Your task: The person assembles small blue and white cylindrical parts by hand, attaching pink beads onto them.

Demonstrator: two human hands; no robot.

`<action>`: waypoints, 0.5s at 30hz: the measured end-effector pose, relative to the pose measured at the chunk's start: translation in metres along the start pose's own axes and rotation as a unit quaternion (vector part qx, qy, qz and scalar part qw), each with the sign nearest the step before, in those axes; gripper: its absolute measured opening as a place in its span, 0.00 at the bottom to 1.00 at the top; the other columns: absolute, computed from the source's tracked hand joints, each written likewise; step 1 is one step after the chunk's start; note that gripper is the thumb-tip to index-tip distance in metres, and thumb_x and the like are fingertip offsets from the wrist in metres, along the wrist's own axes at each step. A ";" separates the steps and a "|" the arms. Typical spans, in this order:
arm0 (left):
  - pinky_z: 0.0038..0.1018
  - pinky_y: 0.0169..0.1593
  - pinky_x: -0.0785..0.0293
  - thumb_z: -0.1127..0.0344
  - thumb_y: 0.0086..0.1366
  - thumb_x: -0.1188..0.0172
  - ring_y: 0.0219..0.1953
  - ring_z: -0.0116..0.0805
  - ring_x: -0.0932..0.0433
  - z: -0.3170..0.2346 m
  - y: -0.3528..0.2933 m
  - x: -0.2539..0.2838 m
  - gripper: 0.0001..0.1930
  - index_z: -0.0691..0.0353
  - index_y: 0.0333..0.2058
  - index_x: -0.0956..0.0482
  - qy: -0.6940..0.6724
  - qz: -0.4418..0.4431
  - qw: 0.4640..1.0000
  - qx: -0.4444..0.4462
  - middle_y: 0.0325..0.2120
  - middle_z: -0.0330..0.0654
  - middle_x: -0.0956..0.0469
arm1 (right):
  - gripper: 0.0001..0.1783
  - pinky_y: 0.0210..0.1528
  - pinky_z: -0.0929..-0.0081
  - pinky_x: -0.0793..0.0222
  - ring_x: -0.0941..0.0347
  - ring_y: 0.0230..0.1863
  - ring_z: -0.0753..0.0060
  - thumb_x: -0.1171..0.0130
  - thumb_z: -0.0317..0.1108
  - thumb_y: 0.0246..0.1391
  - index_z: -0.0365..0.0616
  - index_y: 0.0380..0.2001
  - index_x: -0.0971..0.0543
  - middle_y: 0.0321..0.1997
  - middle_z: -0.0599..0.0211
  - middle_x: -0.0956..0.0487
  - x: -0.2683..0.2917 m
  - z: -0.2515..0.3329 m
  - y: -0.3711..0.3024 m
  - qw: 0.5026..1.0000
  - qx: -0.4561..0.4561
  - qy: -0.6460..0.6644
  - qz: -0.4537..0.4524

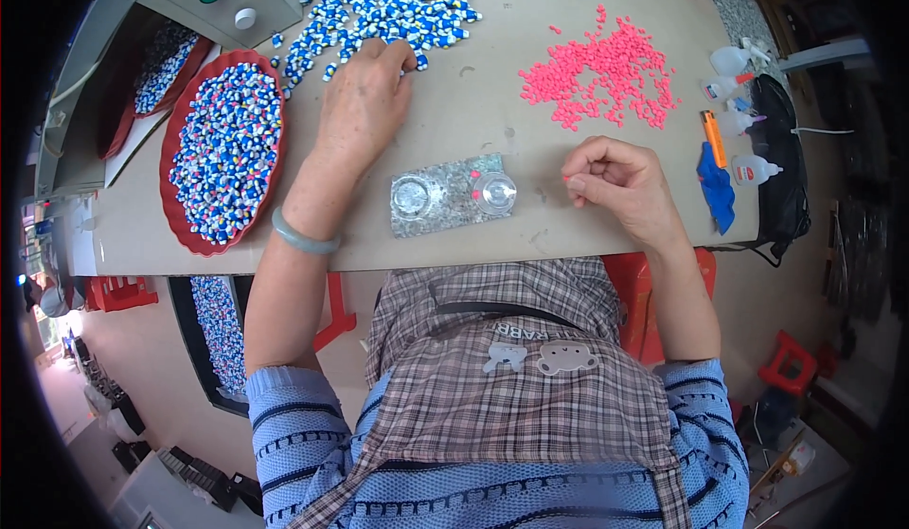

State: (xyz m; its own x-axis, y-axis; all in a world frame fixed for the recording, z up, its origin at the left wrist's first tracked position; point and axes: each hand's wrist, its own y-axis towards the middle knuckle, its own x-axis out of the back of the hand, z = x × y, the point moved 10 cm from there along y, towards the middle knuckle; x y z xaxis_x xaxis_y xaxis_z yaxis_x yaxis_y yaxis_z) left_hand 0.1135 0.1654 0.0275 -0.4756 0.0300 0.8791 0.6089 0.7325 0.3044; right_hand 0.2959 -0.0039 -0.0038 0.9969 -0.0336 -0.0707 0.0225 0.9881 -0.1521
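Far left, a red oval tray (173, 164) is sitting heaped with finished blue-and-white pieces; a second tray lies behind it.

Our left hand (365, 103) is reaching palm down, fingers curled, into the loose blue-and-white pieces (388, 13) at the table's far edge. Its fingertips are touching the near pieces; we cannot tell whether one is pinched yet. We are judging these small, light, hard and smooth, apt to skid, so best nipped at the sides between thumb and forefinger.

At centre a shiny jig plate (453, 197) is lying with two clear round cups.

Our right hand (615, 180) is resting loosely curled just right of the plate, thumb and forefinger pinching one pink bit. The pink bits (606, 74) are piled beyond it: tiny, featherlight, easily scattered.

Far right, glue bottles (748, 169) are standing near the edge.
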 end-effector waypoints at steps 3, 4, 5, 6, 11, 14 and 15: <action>0.43 0.40 0.25 0.73 0.58 0.40 0.36 0.51 0.22 -0.001 -0.003 0.002 0.07 0.59 0.37 0.23 -0.014 -0.009 1.000 -0.010 0.33 0.48 0.24 | 0.05 0.36 0.83 0.26 0.25 0.31 0.81 0.38 0.22 0.55 0.34 0.36 0.20 0.30 0.68 0.21 -0.005 -0.001 0.001 0.999 0.004 0.029 0.016; 0.41 0.41 0.25 0.74 0.58 0.40 0.36 0.50 0.22 -0.001 -0.003 0.004 0.08 0.60 0.38 0.20 -0.041 -0.011 0.999 -0.012 0.32 0.48 0.24 | 0.05 0.35 0.83 0.26 0.24 0.30 0.81 0.38 0.22 0.55 0.34 0.36 0.20 0.30 0.68 0.20 -0.005 -0.001 0.000 1.000 -0.004 0.028 0.011; 0.41 0.41 0.25 0.74 0.58 0.40 0.36 0.50 0.22 -0.002 -0.004 0.005 0.08 0.60 0.38 0.20 -0.043 -0.010 0.999 -0.012 0.32 0.48 0.24 | 0.05 0.35 0.83 0.26 0.24 0.30 0.81 0.38 0.22 0.55 0.34 0.36 0.20 0.29 0.67 0.20 -0.005 -0.002 0.000 1.000 -0.012 0.027 0.007; 0.40 0.41 0.25 0.74 0.58 0.39 0.35 0.49 0.22 -0.003 -0.007 0.011 0.09 0.61 0.38 0.19 -0.068 -0.012 0.998 -0.001 0.32 0.49 0.24 | 0.05 0.35 0.83 0.26 0.24 0.30 0.81 0.38 0.22 0.55 0.34 0.36 0.20 0.29 0.67 0.20 -0.004 -0.002 0.000 1.000 -0.013 0.027 0.007; 0.29 0.39 0.23 0.75 0.59 0.37 0.35 0.33 0.21 0.002 -0.024 0.017 0.08 0.66 0.39 0.19 -0.253 -0.011 0.964 0.082 0.36 0.44 0.21 | 0.05 0.34 0.84 0.25 0.23 0.29 0.81 0.37 0.22 0.54 0.35 0.34 0.20 0.28 0.67 0.20 -0.011 -0.002 0.003 0.997 -0.022 0.067 0.028; 0.24 0.38 0.23 0.76 0.59 0.37 0.35 0.27 0.22 0.005 -0.037 0.013 0.07 0.67 0.38 0.19 -0.302 0.009 0.946 0.115 0.36 0.41 0.21 | 0.05 0.33 0.84 0.25 0.23 0.28 0.81 0.35 0.23 0.53 0.37 0.33 0.21 0.27 0.68 0.20 -0.016 0.002 0.004 0.996 -0.047 0.072 0.036; 0.24 0.38 0.23 0.76 0.59 0.37 0.35 0.27 0.22 0.004 -0.041 0.014 0.07 0.67 0.38 0.19 -0.303 0.008 0.946 0.116 0.36 0.41 0.21 | 0.05 0.33 0.84 0.25 0.23 0.28 0.81 0.35 0.23 0.53 0.37 0.33 0.21 0.27 0.68 0.20 -0.017 0.003 0.004 0.996 -0.048 0.071 0.037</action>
State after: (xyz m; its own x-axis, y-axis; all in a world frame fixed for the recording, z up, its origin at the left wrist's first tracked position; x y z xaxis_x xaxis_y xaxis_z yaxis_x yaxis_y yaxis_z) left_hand 0.0797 0.1382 0.0261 -0.7863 0.3754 0.4908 0.4971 0.8561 0.1415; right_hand 0.2791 0.0015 -0.0002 0.9746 0.0113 -0.2239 -0.0651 0.9700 -0.2344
